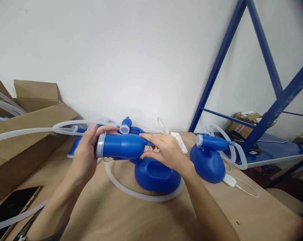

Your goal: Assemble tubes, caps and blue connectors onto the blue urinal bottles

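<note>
My left hand (pixel 86 150) grips the wide end of a blue plastic bottle (pixel 121 146), which lies sideways and has a translucent ring at its mouth. My right hand (pixel 166 150) wraps around its narrow end, where a small fitting is partly hidden by my fingers. Directly below sits a second blue bottle with a broad, flat body (pixel 156 177). A translucent silicone tube (pixel 141 195) loops around its base. More blue plastic parts (pixel 125 126) lie behind my hands, partly hidden. A third blue bottle (pixel 208 162), with tubing attached, stands to the right of my right hand.
The work surface is a brown paper-covered table (pixel 121 214). A cardboard box (pixel 28 140) with tubing stands at left, beside a black tablet (pixel 11 207). A white power strip (pixel 179 142) lies at the back. Blue metal shelving (pixel 279 100) stands right, before a white wall.
</note>
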Tool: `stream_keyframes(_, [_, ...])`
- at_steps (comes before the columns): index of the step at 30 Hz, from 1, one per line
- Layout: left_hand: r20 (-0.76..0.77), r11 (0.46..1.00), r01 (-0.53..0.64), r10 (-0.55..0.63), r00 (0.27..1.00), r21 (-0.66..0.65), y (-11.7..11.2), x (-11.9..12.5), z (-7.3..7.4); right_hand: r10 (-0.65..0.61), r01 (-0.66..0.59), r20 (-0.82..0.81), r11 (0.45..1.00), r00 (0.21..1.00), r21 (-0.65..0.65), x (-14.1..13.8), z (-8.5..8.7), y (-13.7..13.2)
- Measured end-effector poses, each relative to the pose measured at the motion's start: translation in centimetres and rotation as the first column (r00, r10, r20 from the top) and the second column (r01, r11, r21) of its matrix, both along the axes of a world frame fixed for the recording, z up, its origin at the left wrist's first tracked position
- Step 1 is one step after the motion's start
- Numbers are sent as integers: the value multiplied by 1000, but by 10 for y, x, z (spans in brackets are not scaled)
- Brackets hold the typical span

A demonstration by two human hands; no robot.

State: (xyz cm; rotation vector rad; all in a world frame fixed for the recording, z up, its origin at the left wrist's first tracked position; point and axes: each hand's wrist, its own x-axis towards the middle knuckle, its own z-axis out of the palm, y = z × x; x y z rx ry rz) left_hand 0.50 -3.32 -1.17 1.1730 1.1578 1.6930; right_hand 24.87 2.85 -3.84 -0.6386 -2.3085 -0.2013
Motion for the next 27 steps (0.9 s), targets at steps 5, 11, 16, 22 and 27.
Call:
stream_keyframes(5, [75, 957, 163, -149, 986, -240, -12, 0, 14, 109, -104, 39, 988, 993, -112, -6, -2, -6])
stream_keyframes(11, [93, 953, 208, -192, 977, -221, -6, 1, 2, 209, -201, 36, 967, 977, -157, -19, -8, -14])
stream_keyframes(16, [56, 953, 247, -240, 969, -178, -4, 0, -3, 183, -176, 71, 980, 981, -93, -16, -9, -15])
stream_keyframes(22, [-91, 956, 226, -246, 965, -185, -1, -10, -9, 218, -205, 100, 970, 971, -127, -13, -7, -12])
stream_keyframes(27, [-236, 943, 219, -279, 931, -252, 2, -20, -8, 158, -112, 181, 964, 971, -241, -10, 0, -11])
